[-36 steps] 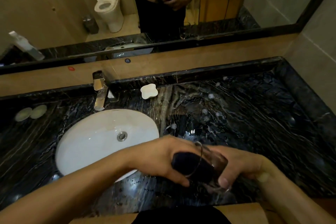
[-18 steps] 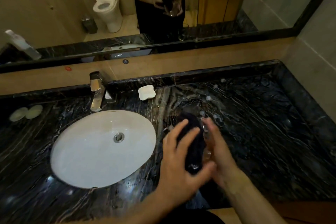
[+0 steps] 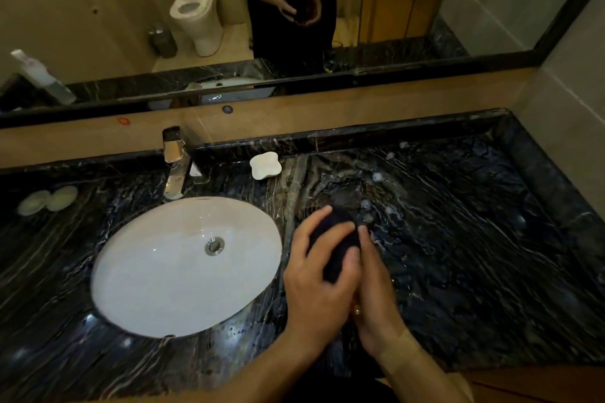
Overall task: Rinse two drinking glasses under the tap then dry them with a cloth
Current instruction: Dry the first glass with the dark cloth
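The dark marble counter runs wide to the right of the white sink, and the tap behind the bowl looks to be off, with no stream that I can see. Over the counter, just right of the sink's rim, both hands have come up from the near edge where they were a second ago and now stand close together around a dark cloth. The left hand is wrapped over the cloth, fingers curled on it; the right hand lies against its other side, fingers straighter. A second ago the glass showed clearly between the hands; now I cannot make it out, so it is probably swallowed inside the cloth. I cannot find the second glass on the dark stone. To me this is drying well under way on one glass, rinsing done for it. A small white dish sits behind.
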Tool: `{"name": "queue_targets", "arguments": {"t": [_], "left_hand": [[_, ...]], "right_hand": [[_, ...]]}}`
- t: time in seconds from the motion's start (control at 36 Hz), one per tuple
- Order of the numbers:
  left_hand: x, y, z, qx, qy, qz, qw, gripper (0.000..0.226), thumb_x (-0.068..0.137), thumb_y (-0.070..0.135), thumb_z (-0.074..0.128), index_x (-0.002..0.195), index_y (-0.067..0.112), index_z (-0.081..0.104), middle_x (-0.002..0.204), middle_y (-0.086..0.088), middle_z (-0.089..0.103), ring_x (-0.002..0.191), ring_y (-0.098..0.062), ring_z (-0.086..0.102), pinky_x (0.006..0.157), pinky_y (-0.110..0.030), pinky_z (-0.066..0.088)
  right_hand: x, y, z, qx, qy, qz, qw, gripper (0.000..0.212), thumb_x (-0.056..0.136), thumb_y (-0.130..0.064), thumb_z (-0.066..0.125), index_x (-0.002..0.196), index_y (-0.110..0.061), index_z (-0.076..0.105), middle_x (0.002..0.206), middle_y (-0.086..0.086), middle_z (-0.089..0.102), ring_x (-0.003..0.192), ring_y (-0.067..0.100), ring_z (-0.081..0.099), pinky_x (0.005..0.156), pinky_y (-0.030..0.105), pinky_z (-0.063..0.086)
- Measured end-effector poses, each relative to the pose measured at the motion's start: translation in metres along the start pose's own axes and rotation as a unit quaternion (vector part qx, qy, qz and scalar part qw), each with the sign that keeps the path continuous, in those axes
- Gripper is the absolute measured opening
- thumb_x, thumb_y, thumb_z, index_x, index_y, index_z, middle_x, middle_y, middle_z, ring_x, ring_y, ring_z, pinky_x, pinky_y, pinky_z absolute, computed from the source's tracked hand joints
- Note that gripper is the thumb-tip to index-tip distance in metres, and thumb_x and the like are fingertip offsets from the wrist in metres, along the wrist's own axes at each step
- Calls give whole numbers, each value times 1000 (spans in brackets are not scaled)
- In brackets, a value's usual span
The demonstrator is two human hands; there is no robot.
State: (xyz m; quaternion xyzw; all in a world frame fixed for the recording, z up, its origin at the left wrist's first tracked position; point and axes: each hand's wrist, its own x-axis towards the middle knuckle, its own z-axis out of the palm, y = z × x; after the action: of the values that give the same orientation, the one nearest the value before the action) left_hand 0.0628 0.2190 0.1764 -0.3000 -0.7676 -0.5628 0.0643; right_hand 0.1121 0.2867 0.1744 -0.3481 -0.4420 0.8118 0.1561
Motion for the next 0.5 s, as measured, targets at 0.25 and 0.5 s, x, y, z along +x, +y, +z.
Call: {"name": "queue_targets", "arguments": {"t": [0.25,0.5], "left_hand": [[13,1,-7,-91,-11,-185,978,25,89,40,53,108,41,69,117,17,68,114,-2,61,99,-26,49],[-20,-5,-15,-11,-38,66,997,30,91,24,61,120,24,64,138,4,55,130,-15,54,106,-31,44]], "right_hand": [[7,-17,-5,117,-27,74,990,73,62,-61,83,116,-13,68,115,16,71,94,32,72,68,41,59],[17,-18,-9,189,-34,97,977,58,80,-58,66,105,-6,76,94,17,73,83,29,69,83,41,52]]}}
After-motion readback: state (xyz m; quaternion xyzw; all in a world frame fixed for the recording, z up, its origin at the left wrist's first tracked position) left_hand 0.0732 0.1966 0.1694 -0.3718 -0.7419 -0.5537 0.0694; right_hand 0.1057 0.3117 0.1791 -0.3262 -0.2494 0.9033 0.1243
